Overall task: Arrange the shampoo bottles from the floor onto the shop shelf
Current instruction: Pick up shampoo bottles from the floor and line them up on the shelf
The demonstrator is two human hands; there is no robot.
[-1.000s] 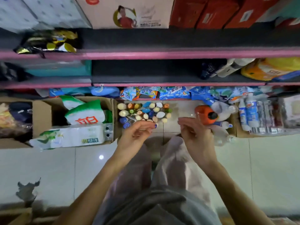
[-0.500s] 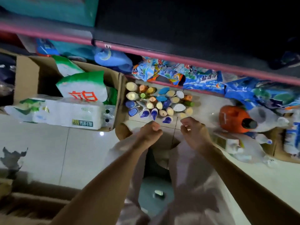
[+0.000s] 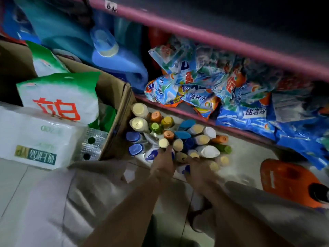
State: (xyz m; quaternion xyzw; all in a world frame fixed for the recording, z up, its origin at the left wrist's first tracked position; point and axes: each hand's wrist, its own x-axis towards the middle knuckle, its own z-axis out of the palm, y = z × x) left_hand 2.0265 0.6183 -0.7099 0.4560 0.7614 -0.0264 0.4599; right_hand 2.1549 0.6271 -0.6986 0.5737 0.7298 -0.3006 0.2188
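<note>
Now, nearest, the left hand (image 3: 162, 164) and right hand (image 3: 199, 168) reach down into the shampoo bottles (image 3: 178, 138) clustered on the floor (image 3: 249, 157); their grips are blurred, unclear. Beyond, the shop shelf (image 3: 204, 37) waits: picking comes first, lifting next.

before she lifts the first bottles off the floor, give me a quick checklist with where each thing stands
1. Both hands at the cluster: ok. The left hand and right hand reach into the near edge of the shampoo bottles.
2. Firm grip on a bottle: cannot tell, the fingers are blurred.
3. Bottles upright: mostly ok, though a green-capped bottle at the right edge leans outward.
4. Room beside the cluster: not ok on the left, where the cardboard box stands tight against it.
5. Lowest shelf space: not ok, detergent packets crowd it.
</note>
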